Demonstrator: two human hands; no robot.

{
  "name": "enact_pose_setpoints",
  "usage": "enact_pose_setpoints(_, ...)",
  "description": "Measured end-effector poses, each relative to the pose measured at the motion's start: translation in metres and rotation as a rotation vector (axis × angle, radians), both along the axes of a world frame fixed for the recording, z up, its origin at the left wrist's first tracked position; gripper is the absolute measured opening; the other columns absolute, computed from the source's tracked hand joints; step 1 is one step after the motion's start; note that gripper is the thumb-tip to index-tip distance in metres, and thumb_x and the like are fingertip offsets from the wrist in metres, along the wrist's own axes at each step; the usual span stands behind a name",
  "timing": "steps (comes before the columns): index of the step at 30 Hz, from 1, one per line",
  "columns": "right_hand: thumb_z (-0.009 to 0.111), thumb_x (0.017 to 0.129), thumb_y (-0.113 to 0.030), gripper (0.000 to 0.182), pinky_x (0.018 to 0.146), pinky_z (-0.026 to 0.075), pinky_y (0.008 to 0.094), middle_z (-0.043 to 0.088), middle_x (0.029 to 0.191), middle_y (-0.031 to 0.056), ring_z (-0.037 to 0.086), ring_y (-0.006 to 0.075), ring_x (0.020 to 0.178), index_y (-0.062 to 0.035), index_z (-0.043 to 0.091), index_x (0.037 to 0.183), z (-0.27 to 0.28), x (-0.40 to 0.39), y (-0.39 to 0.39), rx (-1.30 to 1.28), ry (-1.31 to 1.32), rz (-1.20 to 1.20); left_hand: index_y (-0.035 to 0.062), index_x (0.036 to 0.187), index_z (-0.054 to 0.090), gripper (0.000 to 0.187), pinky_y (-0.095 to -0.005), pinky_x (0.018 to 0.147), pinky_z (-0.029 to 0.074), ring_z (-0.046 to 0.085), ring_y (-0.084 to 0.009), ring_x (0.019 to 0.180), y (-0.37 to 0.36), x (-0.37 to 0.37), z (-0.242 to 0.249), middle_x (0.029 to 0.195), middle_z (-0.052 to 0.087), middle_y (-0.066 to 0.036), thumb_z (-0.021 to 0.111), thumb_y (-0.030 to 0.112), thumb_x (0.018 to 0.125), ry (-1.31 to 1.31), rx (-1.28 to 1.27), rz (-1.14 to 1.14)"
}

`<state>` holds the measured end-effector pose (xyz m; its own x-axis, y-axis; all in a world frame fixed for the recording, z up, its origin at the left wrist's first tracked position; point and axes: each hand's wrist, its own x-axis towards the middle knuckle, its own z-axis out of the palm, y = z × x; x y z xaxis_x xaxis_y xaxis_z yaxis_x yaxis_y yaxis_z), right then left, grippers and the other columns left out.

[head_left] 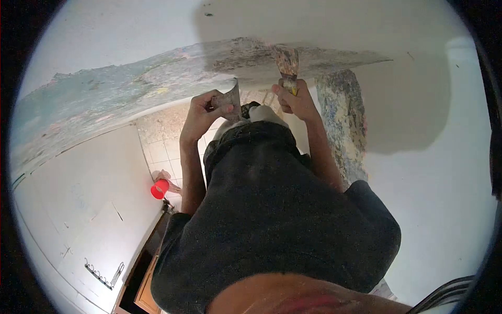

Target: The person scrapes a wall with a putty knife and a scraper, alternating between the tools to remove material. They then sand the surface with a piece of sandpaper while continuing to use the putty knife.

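Scraper (287, 62) is sitting in right hand (299, 100), fingers clamping handle, blade pointing at rough wall patch (183, 68), contact unclear; left hand (200, 118) is pinching thin curved plate (230, 100) between thumb and fingers.

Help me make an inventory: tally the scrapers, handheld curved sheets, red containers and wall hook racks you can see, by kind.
Scrapers, in the right hand: 1
Curved sheets, in the left hand: 1
Red containers: 1
Hook racks: 1
Total: 4
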<state>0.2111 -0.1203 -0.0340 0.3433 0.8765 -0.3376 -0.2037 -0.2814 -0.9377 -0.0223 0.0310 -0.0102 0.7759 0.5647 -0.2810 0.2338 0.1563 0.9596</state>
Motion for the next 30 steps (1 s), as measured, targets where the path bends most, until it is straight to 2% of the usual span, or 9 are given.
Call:
enact_pose_setpoints(3, 0.070, 0.088, -0.036, 0.038, 0.042, 0.037, 0.0302, 0.049, 0.053, -0.0008, 0.046, 0.0081, 0.045, -0.0074, 0.057, 0.067, 0.000, 0.004, 0.000, -0.069, -0.064, 0.035, -0.0002, 0.089, 0.065, 0.015, -0.0253, 0.067, 0.047, 0.057, -0.0072, 0.072, 0.002, 0.003, 0.002, 0.076, 0.062, 0.001, 0.075, 0.008, 0.081, -0.005, -0.024, 0.005)
enact_pose_setpoints(6, 0.065, 0.094, -0.023, 0.026, 0.038, 0.020, 0.0270, 0.036, 0.054, -0.0065, 0.026, 0.0044, 0.042, -0.0114, 0.049, 0.077, -0.003, -0.010, -0.001, -0.027, 0.025, -0.074, 0.0006, 0.089, 0.065, 0.016, -0.0245, 0.066, 0.044, 0.053, -0.0063, 0.072, 0.001, 0.003, -0.002, 0.076, 0.060, 0.003, 0.076, 0.009, 0.081, 0.008, -0.033, -0.008)
enact_pose_setpoints(10, 0.065, 0.094, -0.022, 0.026, 0.038, 0.020, 0.0270, 0.037, 0.054, -0.0059, 0.026, 0.0046, 0.043, -0.0110, 0.050, 0.076, 0.013, -0.001, 0.003, 0.011, -0.012, 0.013, 0.0000, 0.088, 0.065, 0.017, -0.0243, 0.066, 0.044, 0.053, -0.0065, 0.072, 0.002, 0.002, 0.004, 0.076, 0.060, 0.003, 0.077, 0.009, 0.080, 0.005, -0.024, -0.019)
enact_pose_setpoints(12, 0.065, 0.094, -0.022, 0.026, 0.038, 0.020, 0.0270, 0.037, 0.054, -0.0056, 0.026, 0.0045, 0.042, -0.0107, 0.050, 0.076, 0.008, -0.005, -0.004, -0.003, -0.016, 0.003, -0.0013, 0.089, 0.065, 0.016, -0.0253, 0.066, 0.049, 0.059, -0.0078, 0.071, 0.004, 0.001, 0.001, 0.076, 0.064, 0.000, 0.076, 0.008, 0.081, -0.002, 0.035, -0.024)
enact_pose_setpoints(15, 0.069, 0.089, -0.034, 0.037, 0.042, 0.036, 0.0288, 0.048, 0.053, -0.0018, 0.045, 0.0081, 0.044, -0.0085, 0.054, 0.066, -0.003, -0.003, -0.001, -0.014, -0.006, -0.035, -0.0020, 0.090, 0.066, 0.016, -0.0260, 0.066, 0.051, 0.063, -0.0088, 0.072, 0.001, 0.003, -0.001, 0.076, 0.066, -0.002, 0.076, 0.008, 0.082, -0.012, 0.035, -0.035)
enact_pose_setpoints(18, 0.063, 0.095, -0.019, 0.027, 0.037, 0.020, 0.0268, 0.036, 0.053, -0.0060, 0.025, 0.0037, 0.042, -0.0113, 0.049, 0.073, 0.005, -0.004, 0.003, 0.017, -0.034, 0.018, -0.0021, 0.090, 0.066, 0.015, -0.0261, 0.067, 0.051, 0.063, -0.0092, 0.072, 0.004, 0.004, -0.007, 0.076, 0.066, -0.003, 0.075, 0.007, 0.082, -0.033, 0.036, -0.028)
enact_pose_setpoints(24, 0.063, 0.095, -0.019, 0.026, 0.038, 0.021, 0.0266, 0.036, 0.053, -0.0059, 0.026, 0.0038, 0.042, -0.0120, 0.049, 0.074, 0.007, -0.001, -0.002, 0.023, -0.011, 0.006, -0.0025, 0.092, 0.066, 0.015, -0.0257, 0.069, 0.052, 0.064, -0.0093, 0.074, 0.000, -0.003, -0.006, 0.078, 0.067, -0.003, 0.075, 0.006, 0.082, -0.029, -0.029, 0.019)
enact_pose_setpoints(27, 0.070, 0.088, -0.035, 0.039, 0.041, 0.036, 0.0289, 0.050, 0.053, -0.0002, 0.046, 0.0090, 0.043, -0.0076, 0.055, 0.066, 0.005, -0.001, -0.003, -0.073, -0.080, -0.029, -0.0024, 0.092, 0.067, 0.016, -0.0261, 0.069, 0.052, 0.064, -0.0093, 0.074, -0.002, -0.003, -0.009, 0.077, 0.067, -0.003, 0.075, 0.007, 0.082, -0.024, -0.010, 0.016)
enact_pose_setpoints(30, 0.071, 0.087, -0.035, 0.039, 0.041, 0.037, 0.0289, 0.051, 0.053, 0.0003, 0.046, 0.0092, 0.042, -0.0072, 0.055, 0.065, 0.004, 0.009, 0.002, -0.046, -0.143, 0.012, -0.0024, 0.092, 0.066, 0.016, -0.0264, 0.068, 0.053, 0.064, -0.0095, 0.072, -0.003, -0.001, -0.004, 0.077, 0.067, -0.003, 0.075, 0.007, 0.082, -0.025, 0.001, 0.018)
